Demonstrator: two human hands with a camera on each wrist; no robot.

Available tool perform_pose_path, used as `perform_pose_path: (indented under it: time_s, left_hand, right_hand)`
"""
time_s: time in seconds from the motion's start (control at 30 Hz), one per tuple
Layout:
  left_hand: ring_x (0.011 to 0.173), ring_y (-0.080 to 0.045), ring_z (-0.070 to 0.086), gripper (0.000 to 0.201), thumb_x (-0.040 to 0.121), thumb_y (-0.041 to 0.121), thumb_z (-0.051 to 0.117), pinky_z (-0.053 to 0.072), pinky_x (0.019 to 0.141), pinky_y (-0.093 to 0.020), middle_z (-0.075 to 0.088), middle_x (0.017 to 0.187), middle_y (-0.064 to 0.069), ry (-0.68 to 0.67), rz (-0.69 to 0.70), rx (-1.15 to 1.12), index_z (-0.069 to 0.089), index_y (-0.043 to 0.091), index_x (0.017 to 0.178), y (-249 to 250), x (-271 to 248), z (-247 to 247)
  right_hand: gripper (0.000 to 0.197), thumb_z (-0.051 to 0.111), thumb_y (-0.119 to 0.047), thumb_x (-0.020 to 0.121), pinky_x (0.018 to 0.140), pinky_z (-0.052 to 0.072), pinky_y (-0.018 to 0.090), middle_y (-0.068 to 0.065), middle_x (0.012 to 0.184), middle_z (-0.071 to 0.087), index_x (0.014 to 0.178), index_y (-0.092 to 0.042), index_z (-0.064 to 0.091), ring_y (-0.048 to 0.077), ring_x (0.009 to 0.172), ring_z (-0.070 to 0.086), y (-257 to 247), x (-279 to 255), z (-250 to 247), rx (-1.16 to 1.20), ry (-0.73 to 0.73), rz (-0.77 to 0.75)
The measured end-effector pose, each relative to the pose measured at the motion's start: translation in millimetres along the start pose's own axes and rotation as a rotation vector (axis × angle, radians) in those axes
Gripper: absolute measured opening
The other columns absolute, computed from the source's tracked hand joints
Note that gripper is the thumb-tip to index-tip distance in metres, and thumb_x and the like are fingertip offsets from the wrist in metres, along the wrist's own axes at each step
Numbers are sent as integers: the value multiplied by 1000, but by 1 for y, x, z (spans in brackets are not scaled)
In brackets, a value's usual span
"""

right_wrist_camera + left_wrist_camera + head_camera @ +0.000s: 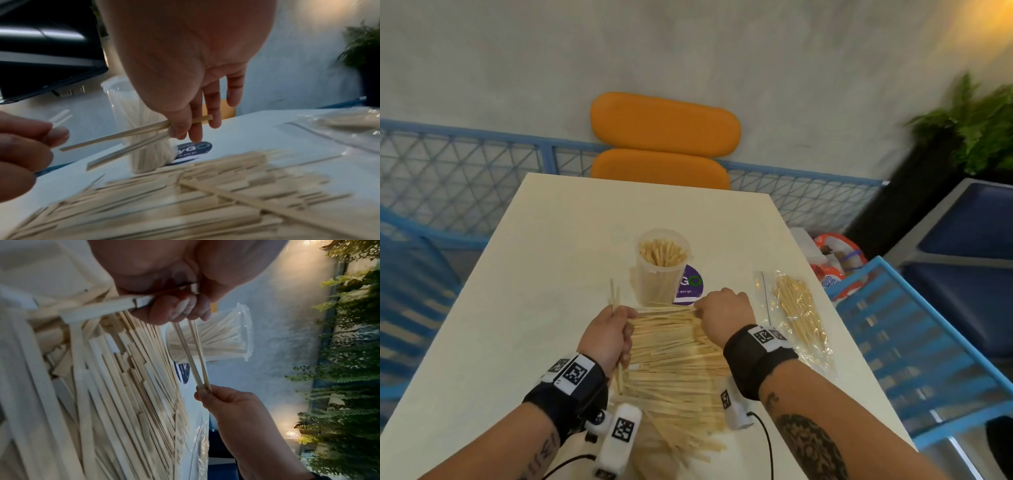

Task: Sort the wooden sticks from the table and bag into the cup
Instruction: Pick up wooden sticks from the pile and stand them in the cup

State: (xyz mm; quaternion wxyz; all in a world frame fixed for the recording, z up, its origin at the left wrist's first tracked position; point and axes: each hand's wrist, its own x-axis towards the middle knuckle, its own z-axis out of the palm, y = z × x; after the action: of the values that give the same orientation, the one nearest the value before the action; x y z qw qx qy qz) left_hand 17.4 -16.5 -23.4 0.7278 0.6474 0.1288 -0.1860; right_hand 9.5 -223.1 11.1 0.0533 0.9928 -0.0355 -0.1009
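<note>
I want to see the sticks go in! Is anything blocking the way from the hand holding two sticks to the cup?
Nothing visible does. The right hand pinches two sticks just in front of the cup, whose open top already holds sticks. Only bare table lies around it.

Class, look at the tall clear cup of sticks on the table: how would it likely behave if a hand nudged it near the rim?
The cup stands tall and narrow, so a nudge near its rim would probably tip it rather than slide it. Its thin, clear wall looks light and may flex. The sticks in the cup stand loosely upright and would likely spill out.
</note>
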Motion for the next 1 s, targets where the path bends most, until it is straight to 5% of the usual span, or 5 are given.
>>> perform_pose_path:
  time_s: [0.33, 0.47, 0.67, 0.8, 1.0]
  left_hand:
    - [49, -17, 41, 24, 107, 20, 37, 34, 46, -26, 49, 62, -4, -76, 28, 11, 55, 8, 96, 8, -15, 40]
    - [77, -21, 65, 27, 108, 25, 37, 56, 65, -36, 71, 94, -7, -116, 29, -63, 61, 12, 104, 11, -27, 61]
    - [107, -18, 69, 27, 108, 27, 38, 58, 86, -47, 76, 106, 6, -210, 37, -135, 65, 22, 112, 17, -36, 90]
    - [84, -25, 72, 26, 108, 31, 38, 50, 48, -32, 76, 90, 0, -231, 45, -36, 63, 21, 108, 25, -42, 91]
    - [55, -16, 54, 25, 109, 20, 34, 54, 77, -41, 46, 66, -1, -140, 163, -139, 54, 11, 97, 41, -31, 88]
  right_hand:
    - [28, 51, -28, 99, 79, 54, 32, 3, 96, 69, 102, -16, 76, 22, 90, 64, 41, -38, -19, 408, -57, 202]
    - [12, 67, -15, 89, 59, 45, 13, -6, 82, 71, 92, -12, 78, 6, 71, 60, 41, -56, -28, 834, -129, 233]
    - [28, 55, -26, 98, 66, 46, 20, 4, 87, 72, 94, -7, 75, 12, 72, 61, 11, -75, -26, 985, -290, 154]
    - [25, 56, -20, 94, 69, 45, 23, 2, 81, 68, 75, -11, 70, 9, 69, 57, 3, -76, -23, 1038, -277, 148]
    - [29, 61, -27, 97, 78, 51, 28, 9, 109, 73, 114, -4, 69, 12, 86, 65, -4, -85, -19, 1318, -349, 107]
